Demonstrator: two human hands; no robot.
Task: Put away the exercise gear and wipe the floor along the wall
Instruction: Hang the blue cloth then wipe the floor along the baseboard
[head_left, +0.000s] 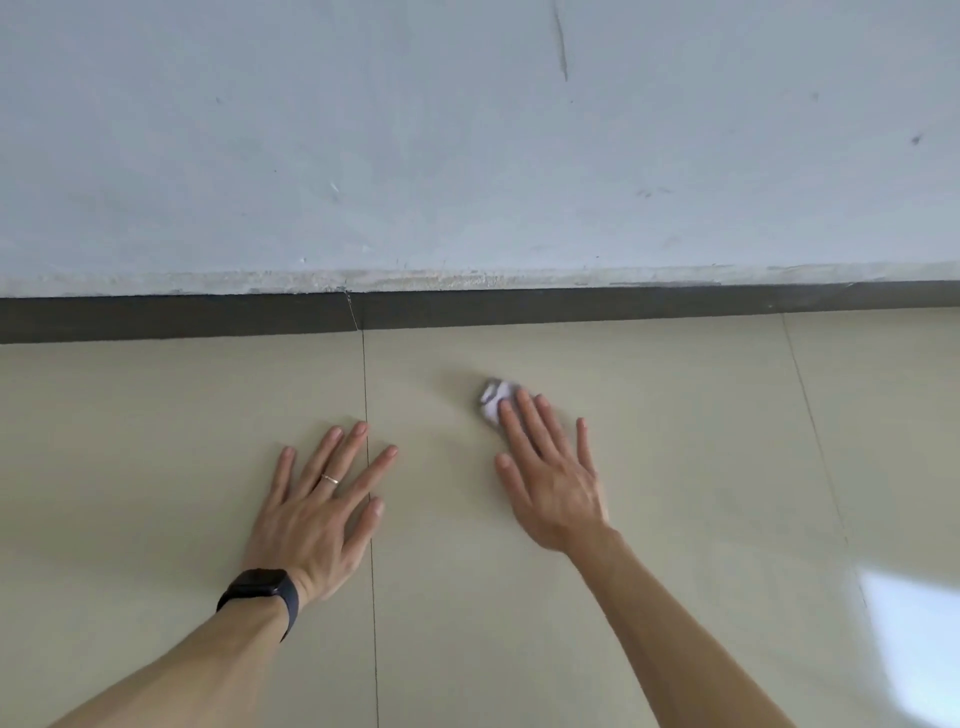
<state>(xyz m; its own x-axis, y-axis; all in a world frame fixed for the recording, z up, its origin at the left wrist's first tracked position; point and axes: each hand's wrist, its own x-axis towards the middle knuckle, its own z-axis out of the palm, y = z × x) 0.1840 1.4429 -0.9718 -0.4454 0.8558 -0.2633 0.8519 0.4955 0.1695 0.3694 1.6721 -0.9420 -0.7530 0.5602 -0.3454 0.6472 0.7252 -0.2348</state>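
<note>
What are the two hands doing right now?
Left hand: open, flat on the floor, holding nothing.
Right hand: open, fingers pressing a white wipe onto the floor.

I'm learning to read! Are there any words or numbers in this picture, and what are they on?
None: there is no writing to read here.
The watch on the left hand shows only its dark band.
The white wad under the right hand, the wall and the floor are bare.
</note>
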